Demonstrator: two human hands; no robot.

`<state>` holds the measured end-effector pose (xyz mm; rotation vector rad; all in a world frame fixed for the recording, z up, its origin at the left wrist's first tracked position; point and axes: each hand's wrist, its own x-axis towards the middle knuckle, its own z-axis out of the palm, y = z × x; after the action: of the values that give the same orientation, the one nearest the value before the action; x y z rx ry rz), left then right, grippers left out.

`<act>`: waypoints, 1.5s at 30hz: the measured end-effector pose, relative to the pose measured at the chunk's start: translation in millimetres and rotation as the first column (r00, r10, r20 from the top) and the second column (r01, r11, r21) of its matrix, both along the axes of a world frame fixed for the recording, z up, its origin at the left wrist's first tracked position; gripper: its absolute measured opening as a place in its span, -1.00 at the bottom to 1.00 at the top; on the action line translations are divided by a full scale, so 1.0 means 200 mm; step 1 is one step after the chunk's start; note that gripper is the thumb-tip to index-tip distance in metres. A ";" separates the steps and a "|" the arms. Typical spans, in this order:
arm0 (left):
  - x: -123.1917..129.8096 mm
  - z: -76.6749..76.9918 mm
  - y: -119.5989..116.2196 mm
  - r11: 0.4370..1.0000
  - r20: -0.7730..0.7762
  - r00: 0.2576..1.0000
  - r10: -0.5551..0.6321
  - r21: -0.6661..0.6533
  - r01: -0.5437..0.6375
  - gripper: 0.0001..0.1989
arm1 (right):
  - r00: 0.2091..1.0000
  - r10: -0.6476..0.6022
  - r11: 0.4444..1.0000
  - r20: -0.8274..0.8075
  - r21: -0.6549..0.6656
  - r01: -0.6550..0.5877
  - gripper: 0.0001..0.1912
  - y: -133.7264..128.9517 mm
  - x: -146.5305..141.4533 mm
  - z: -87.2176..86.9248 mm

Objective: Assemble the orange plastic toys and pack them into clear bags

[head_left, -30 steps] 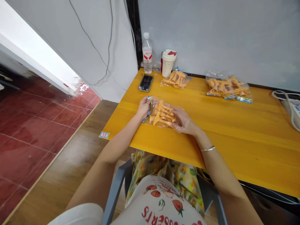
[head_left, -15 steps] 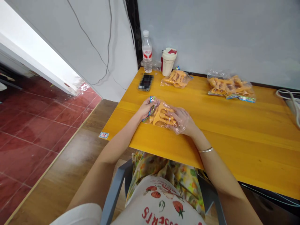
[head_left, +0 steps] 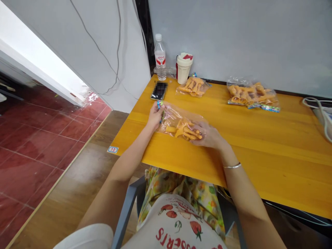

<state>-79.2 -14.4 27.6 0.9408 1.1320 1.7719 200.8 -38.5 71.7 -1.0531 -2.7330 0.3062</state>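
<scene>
A clear plastic bag (head_left: 171,116) with a colourful printed strip lies over the table near its front edge. Orange hand-shaped pieces (head_left: 184,130), with finger-like prongs and hollow stems, are inside it, bunched toward the right end. My left hand (head_left: 155,116) is closed on the printed strip at the bag's left end. Around the right end, my right hand (head_left: 209,135) grips the bag and the pieces through the film; some of its fingers are hidden behind them.
Behind the hands stand a water bottle (head_left: 160,58) and a cream cup (head_left: 184,68). A phone (head_left: 159,90) lies in front of the bottle. Two more bags of orange pieces, a smaller bag (head_left: 194,86) and a bigger bag (head_left: 252,95), rest along the back. A white cable (head_left: 320,107) is at the right.
My left hand has moved up and left with the strip, and my right hand slightly right. The bag is stretched longer, and the orange pieces have shifted toward my right hand.
</scene>
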 end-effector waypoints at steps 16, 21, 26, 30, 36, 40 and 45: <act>-0.57 0.38 -0.12 0.945 0.020 0.946 0.324 0.045 -0.324 -0.82 | 0.991 -0.126 0.991 0.032 0.050 0.125 -0.46 0.01 0.08 -0.01; -0.70 0.55 -0.17 0.904 -0.054 0.909 0.413 0.143 -0.402 -0.89 | 0.995 -0.096 0.995 -0.018 0.033 0.097 -0.37 0.01 0.08 -0.01; -0.70 0.60 -0.15 0.876 0.019 0.885 0.465 0.132 -0.464 -0.89 | 0.996 -0.091 0.995 -0.017 0.034 0.092 -0.36 0.01 0.07 0.00; -0.62 0.60 -0.14 0.958 0.016 0.958 0.287 0.004 -0.287 -0.90 | 0.996 -0.078 0.996 -0.037 0.039 0.079 -0.37 0.01 0.07 -0.01; -0.61 0.62 -0.15 0.930 0.070 0.928 0.367 0.012 -0.368 -0.90 | 0.996 -0.031 0.998 -0.085 0.055 0.036 -0.36 0.03 0.08 -0.04; -0.58 0.58 -0.06 0.909 0.140 0.900 0.414 -0.006 -0.417 -0.92 | 0.992 -0.004 0.999 -0.127 0.043 0.010 -0.37 0.04 0.08 -0.04; -0.36 0.34 0.19 0.928 0.238 0.897 0.372 -0.098 -0.359 -0.95 | 0.937 0.016 1.000 -0.348 0.031 -0.006 -0.50 0.06 0.10 -0.02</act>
<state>-150.7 23.3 95.5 0.4685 1.2372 2.0821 220.3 -27.2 67.7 -0.8787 -2.4187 0.4102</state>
